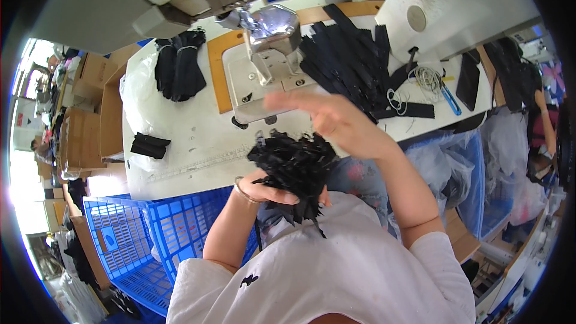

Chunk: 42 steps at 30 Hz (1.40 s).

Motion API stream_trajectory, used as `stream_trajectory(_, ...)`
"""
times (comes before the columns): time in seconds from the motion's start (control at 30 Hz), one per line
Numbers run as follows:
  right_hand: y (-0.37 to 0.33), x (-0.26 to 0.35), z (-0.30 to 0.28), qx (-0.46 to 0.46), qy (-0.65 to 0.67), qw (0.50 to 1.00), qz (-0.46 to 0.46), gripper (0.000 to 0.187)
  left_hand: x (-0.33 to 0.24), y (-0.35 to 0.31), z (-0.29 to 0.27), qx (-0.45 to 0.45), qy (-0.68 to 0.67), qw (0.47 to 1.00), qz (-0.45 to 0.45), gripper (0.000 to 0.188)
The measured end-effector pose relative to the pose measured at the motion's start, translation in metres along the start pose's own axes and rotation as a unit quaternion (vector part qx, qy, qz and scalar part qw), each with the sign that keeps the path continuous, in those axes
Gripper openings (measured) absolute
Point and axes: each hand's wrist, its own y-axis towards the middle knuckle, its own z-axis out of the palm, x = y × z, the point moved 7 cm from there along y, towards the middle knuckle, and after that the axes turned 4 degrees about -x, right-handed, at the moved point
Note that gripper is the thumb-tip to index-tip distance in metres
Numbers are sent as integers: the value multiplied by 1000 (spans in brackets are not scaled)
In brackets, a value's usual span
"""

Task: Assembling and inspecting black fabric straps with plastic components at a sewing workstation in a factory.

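**Bundle of black strips held over the lap**

In front of the sewing machine (264, 42), just off the near edge of the white worktop (180, 138): a thick bundle of black strips (294, 168), gripped from below by the left hand (270, 191), fingers closed round its lower end, a thin bangle on the wrist. Held close to the body, apparently to keep the loose pieces gathered and within easy reach of the other hand. Right hand (336, 121) raised above the bundle, fingers loosely spread and blurred, holding nothing that can be made out; contact with the top strips impossible to confirm.

Long axis of the bundle roughly near-to-far, from the chest toward the machine; far ends fanned out into a ragged tuft pointing at the worktop, a few loose tails hanging back toward the white shirt.

On the worktop to the right of the machine, a large heap of black pieces (354, 60), probably stock kept at hand. Farther left, a tied black bunch (180, 63) and a small folded black piece (150, 145). Near the right edge, blue-handled scissors (449, 99) beside a coil of pale cord (426, 77). Below left, a blue plastic crate (150, 234) on the floor, well placed for dropping work into.
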Motion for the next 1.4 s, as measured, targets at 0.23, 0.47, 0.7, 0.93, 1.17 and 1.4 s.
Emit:
stream_trajectory(0.23,-2,-5,19,100,-112,987,54,45,2,-15,-1,-52,-6,998,-21,49)
stream_trajectory(0.47,-25,-20,28,3,337,925,173,75,-47,-31,-29,-256,48,958,122,69)
stream_trajectory(0.7,-37,-36,21,-10,309,920,240,65,-63,-46,-20,-179,315,920,152,47)
stream_trajectory(0.93,-67,-75,-48,73,-147,942,291,50,-99,-84,-5,-116,856,389,321,31)
stream_trajectory(1.17,-27,14,27,25,58,962,267,71,-84,-45,-17,-225,785,574,56,60)
stream_trajectory(1.4,-35,33,73,212,-483,850,9,32,-91,-47,-67,-332,321,883,83,39)
